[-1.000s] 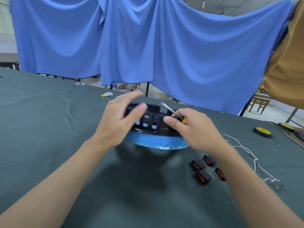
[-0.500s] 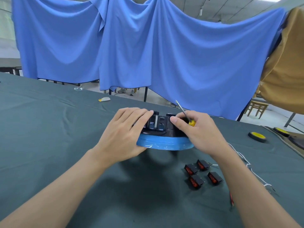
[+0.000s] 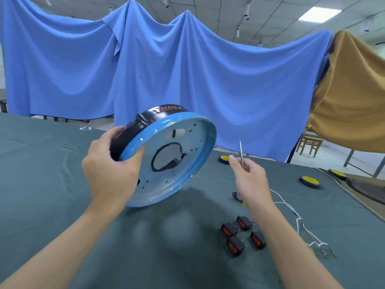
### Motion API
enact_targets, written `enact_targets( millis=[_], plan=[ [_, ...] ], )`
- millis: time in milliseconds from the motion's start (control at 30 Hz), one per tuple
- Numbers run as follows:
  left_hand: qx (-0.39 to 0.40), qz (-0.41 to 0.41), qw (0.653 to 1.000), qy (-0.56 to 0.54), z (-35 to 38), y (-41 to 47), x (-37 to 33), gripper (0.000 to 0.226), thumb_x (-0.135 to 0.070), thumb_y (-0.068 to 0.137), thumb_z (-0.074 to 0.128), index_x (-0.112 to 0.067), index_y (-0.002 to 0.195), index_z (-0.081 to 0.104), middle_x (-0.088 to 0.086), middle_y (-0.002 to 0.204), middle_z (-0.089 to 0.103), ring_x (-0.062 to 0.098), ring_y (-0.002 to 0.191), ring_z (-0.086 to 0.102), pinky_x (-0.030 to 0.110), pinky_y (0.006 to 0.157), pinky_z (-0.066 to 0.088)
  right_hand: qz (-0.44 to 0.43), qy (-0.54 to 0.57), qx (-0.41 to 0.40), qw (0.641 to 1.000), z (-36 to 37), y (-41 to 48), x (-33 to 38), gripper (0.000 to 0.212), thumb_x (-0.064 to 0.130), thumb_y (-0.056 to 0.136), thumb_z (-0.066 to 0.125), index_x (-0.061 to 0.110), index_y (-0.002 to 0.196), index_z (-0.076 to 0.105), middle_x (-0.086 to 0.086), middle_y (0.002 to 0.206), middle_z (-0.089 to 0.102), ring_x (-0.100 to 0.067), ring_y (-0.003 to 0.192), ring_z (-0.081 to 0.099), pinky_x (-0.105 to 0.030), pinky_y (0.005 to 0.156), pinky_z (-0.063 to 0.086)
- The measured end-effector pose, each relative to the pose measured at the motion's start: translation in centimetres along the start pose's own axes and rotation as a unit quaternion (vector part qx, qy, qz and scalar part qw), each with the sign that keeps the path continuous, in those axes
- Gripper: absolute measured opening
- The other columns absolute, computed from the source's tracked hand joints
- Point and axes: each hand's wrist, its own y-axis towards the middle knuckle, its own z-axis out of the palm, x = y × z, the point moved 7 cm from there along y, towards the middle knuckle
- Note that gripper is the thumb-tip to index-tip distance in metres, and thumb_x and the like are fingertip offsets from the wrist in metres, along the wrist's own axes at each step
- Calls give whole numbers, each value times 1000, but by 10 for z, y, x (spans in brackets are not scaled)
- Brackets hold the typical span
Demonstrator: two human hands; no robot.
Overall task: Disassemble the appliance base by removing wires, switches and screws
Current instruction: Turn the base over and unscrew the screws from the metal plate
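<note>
Left hand (image 3: 108,170) grips the appliance base (image 3: 173,155) by its rim: thumb on the blue edge, fingers curled round the black side wall behind it. The base is tipped up on edge, with its flat blue underside facing the camera and the black housing behind. There's a round hole in the centre of the plate with a black part visible through it, and small holes are scattered around it. Can't tell if the lower edge touches the cloth-covered table (image 3: 62,174).

Right hand (image 3: 252,182) is apart from the base, off its right side. Its fingers are closed round a screwdriver (image 3: 240,151); the metal shaft sticks up past the fingertips and a bit of yellow handle shows below the palm. The tip touches nothing.

Four black switches (image 3: 241,234) with red rockers lie loose in a cluster on the table, below the right forearm and nearer the camera. A white wire (image 3: 291,211) trails across the cloth to the right of that wrist. A small black piece (image 3: 235,195) sits just left of the wrist; can't tell what it is.

Beyond the right hand there are yellow-faced discs (image 3: 309,181) on the table. A blue drape (image 3: 187,80) hangs behind, with a tan drape (image 3: 354,97) to its right.
</note>
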Motion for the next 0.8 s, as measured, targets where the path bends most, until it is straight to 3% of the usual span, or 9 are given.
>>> enact_targets(
  millis=[67,133,200,267,333,467,633,733,800],
  plan=[
    [0,-50,998,-26,1,5,8,24,-40,78,68,-32,101,64,-15,86,66,-5,72,59,5,60,42,18,-31,34,999,9,-1,-9,30,57,85,58,32,98,66,21,77,63,-3,56,37,-25,53,29],
    [-4,-103,994,-36,2,9,17,21,-49,78,68,-30,85,63,-25,63,59,-2,59,53,16,58,40,32,-63,65,995,18,-5,-14,39,58,84,59,32,113,62,13,104,67,-3,57,37,-23,51,30],
    [-14,-176,982,-66,4,10,31,42,-54,76,70,-14,70,56,-18,48,43,7,48,36,25,53,33,40,-82,100,991,27,-11,-15,44,59,84,59,35,120,56,7,109,67,-3,52,38,-19,42,31],
    [-19,-244,964,-99,6,8,46,63,-56,72,72,3,75,50,-4,58,39,15,54,33,27,53,31,39,-88,128,987,35,-16,-14,35,57,85,59,38,114,55,4,103,69,-3,41,40,-18,36,30],
    [-10,-311,938,-152,10,5,55,58,-52,71,76,2,81,58,0,73,46,18,64,40,31,60,37,21,-97,129,987,38,-19,-11,19,52,87,59,37,99,56,5,94,70,-4,41,42,-22,44,34],
    [9,-433,881,-189,12,0,72,33,-38,76,77,-11,87,61,-1,79,66,20,63,62,30,56,54,-35,-117,76,990,30,-16,3,4,30,91,57,28,92,61,5,86,70,-19,76,60,-34,66,47],
    [98,-467,873,-105,11,-2,89,18,-29,80,63,-18,94,60,3,92,67,26,74,61,35,68,49,-69,-214,80,971,34,-19,7,22,20,91,43,2,89,57,-12,72,57,-26,73,40,-34,60,32],
    [115,-472,871,-69,8,-1,99,22,-22,80,60,-11,100,61,9,95,64,29,80,58,41,79,50,-63,-231,89,967,37,-20,9,21,15,89,40,1,75,47,0,59,43,-24,70,33,-31,56,24],
    [120,-435,892,-28,7,4,102,6,-12,81,58,-11,86,56,11,88,54,26,78,48,38,74,43,-52,-222,80,970,34,-18,9,22,12,85,41,5,64,39,5,53,40,-21,62,31,-29,54,22]
  ],
)
